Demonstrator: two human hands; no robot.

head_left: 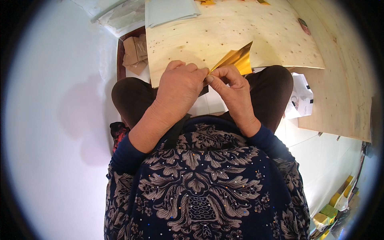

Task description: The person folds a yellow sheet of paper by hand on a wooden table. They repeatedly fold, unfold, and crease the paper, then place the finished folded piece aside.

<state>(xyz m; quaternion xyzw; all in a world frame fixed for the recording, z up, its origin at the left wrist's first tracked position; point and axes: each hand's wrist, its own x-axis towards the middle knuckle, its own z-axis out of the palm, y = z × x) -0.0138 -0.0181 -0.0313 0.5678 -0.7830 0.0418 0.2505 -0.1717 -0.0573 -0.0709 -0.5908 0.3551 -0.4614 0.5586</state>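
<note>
A piece of shiny gold foil paper [239, 60], gathered to a narrow end and fanning out into a pointed flap, is held over the near edge of the wooden board. Its narrow end lies between the fingertips of both hands. My left hand [182, 85] is closed, back upward, with its fingertips at that end. Thumb and forefinger of my right hand [235, 86] pinch the same spot, and the wide flap stands out beyond its knuckles. The exact fold between the fingertips is hidden.
Pale grey sheets [171, 13] lie stacked at the board's [180, 48] far left, with gold paper pieces [208, 2] beyond. A small reddish oval object [304, 26] sits far right. Brown paper [135, 52] is at left, a white plastic bag [302, 95] beside my right knee.
</note>
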